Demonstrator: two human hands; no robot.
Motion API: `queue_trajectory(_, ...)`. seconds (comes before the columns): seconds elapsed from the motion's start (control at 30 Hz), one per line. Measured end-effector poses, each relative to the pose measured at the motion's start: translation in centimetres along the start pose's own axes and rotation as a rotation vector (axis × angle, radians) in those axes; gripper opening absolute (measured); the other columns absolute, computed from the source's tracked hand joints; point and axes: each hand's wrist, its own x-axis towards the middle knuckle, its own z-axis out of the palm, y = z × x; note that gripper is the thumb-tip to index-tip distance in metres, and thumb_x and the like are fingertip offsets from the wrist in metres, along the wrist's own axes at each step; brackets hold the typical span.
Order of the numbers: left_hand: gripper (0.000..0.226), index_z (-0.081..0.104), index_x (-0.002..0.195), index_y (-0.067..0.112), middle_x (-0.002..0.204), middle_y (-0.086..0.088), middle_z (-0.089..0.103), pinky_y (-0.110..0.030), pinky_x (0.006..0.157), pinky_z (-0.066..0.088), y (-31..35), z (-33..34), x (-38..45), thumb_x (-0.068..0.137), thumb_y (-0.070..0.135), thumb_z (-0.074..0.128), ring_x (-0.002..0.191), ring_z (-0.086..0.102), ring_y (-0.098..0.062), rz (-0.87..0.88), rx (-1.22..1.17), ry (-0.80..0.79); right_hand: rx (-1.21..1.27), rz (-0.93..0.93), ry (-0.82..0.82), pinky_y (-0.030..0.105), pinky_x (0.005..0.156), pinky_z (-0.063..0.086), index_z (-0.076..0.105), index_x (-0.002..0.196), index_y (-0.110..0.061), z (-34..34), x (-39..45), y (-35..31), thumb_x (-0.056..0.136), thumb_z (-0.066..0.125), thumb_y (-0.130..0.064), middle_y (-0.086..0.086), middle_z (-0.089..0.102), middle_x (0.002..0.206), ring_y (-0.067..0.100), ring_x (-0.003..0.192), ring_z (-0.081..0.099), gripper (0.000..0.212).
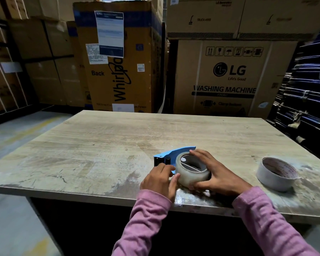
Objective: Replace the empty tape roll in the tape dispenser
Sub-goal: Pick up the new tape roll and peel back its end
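Observation:
A blue tape dispenser [175,153] lies flat on the wooden table [103,145], its toothed blade end pointing left. A full roll of clear tape [191,174] sits on the dispenser's hub. My right hand [212,174] wraps round the roll, fingers along its far rim and thumb at its near side. My left hand [160,179] has curled fingers at the dispenser's front by the roller, its thumb touching the roll's left side. An empty grey cardboard core [274,175] rests on the table to the right, apart from both hands.
The table's near edge runs just under my wrists. Large cardboard appliance boxes [227,76] stand close behind the table. Stacked dark flattened material [307,100] rises at the right. Bare concrete floor [13,130] lies to the left.

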Motion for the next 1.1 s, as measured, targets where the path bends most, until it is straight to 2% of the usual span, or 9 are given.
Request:
queue_trajectory(0.07,0.026,0.06,0.088,0.025,0.08,0.006,0.062,-0.032,0.056,0.051,0.1,-0.1,0.2,0.082,0.043,0.041,0.069,0.06,-0.018,-0.015,0.011,-0.01,0.003,-0.007,-0.011,0.013,0.115,0.025,0.035,0.151,-0.032,0.0,0.0,0.1,0.06,0.082,-0.052,-0.013,0.031,0.151,-0.008,0.14,0.03,0.104)
queue_trajectory(0.17,0.019,0.059,0.082,0.022,0.077,0.003,0.062,-0.032,0.056,0.048,0.1,-0.1,0.3,0.079,0.035,0.046,0.067,0.059,-0.02,-0.053,-0.014,-0.014,0.034,-0.02,-0.018,0.006,0.111,0.023,0.035,0.148,-0.033,-0.2,0.1,0.0,0.061,0.084,-0.042,-0.017,0.031,0.148,-0.013,0.137,0.03,0.1)
queue_trajectory(0.27,0.027,0.058,0.078,0.024,0.071,0.004,0.064,-0.035,0.058,0.052,-0.4,-0.1,0.7,0.075,0.043,0.039,0.062,0.059,-0.02,-0.13,-0.113,-0.012,0.053,-0.019,-0.023,0.007,0.112,0.023,0.036,0.148,-0.033,-0.2,0.1,0.0,0.059,0.083,-0.047,-0.019,0.032,0.148,-0.011,0.137,0.031,0.102)
queue_trajectory(0.37,0.027,0.058,0.078,0.025,0.07,0.007,0.063,-0.037,0.058,0.054,-0.7,-0.1,0.6,0.074,0.048,0.044,0.062,0.06,-0.016,-0.114,-0.169,-0.043,0.055,-0.016,-0.022,0.009,0.113,0.024,0.037,0.15,-0.03,-0.2,0.0,0.2,0.061,0.086,-0.039,-0.018,0.032,0.149,-0.009,0.138,0.032,0.102)
queue_trajectory(0.5,0.023,0.059,0.079,0.026,0.074,0.009,0.063,-0.036,0.06,0.053,-0.1,-0.3,0.3,0.076,0.048,0.054,0.065,0.059,-0.011,-0.073,-0.108,-0.054,0.054,-0.019,-0.016,0.011,0.114,0.025,0.037,0.151,-0.028,-0.2,-0.1,-0.1,0.062,0.084,-0.039,-0.018,0.032,0.149,-0.01,0.138,0.031,0.101)
queue_trajectory(0.67,0.015,0.059,0.082,0.026,0.078,0.008,0.066,-0.037,0.061,0.054,0.1,-0.5,0.6,0.08,0.038,0.052,0.066,0.061,-0.017,-0.064,-0.087,-0.064,0.036,-0.021,-0.017,0.006,0.112,0.023,0.035,0.151,-0.03,-0.2,0.0,-0.1,0.063,0.084,-0.037,-0.018,0.031,0.149,-0.013,0.137,0.029,0.101)
queue_trajectory(0.87,0.015,0.059,0.076,0.024,0.071,0.009,0.064,-0.036,0.057,0.053,0.1,-0.3,0.5,0.077,0.039,0.056,0.059,0.059,-0.011,-0.026,-0.101,-0.051,0.038,-0.024,-0.023,0.01,0.114,0.023,0.036,0.151,-0.03,-0.2,0.0,-0.1,0.061,0.082,-0.043,-0.016,0.031,0.15,-0.011,0.138,0.029,0.102)
queue_trajectory(1.03,0.014,0.059,0.08,0.023,0.074,0.008,0.065,-0.032,0.06,0.052,0.6,-0.4,0.6,0.08,0.036,0.055,0.062,0.06,-0.016,-0.058,-0.042,-0.044,0.04,-0.031,-0.021,0.006,0.111,0.023,0.037,0.15,-0.03,-0.2,0.0,-0.1,0.063,0.084,-0.037,-0.019,0.031,0.148,-0.014,0.136,0.03,0.099)
queue_trajectory(1.1,0.015,0.059,0.08,0.021,0.076,0.005,0.065,-0.03,0.06,0.049,1.3,-0.1,0.3,0.08,0.035,0.054,0.065,0.061,-0.021,-0.123,-0.005,-0.016,0.032,-0.04,-0.014,0.008,0.112,0.023,0.036,0.148,-0.033,-0.1,-0.1,-0.1,0.062,0.082,-0.04,-0.017,0.032,0.149,-0.013,0.137,0.03,0.098)
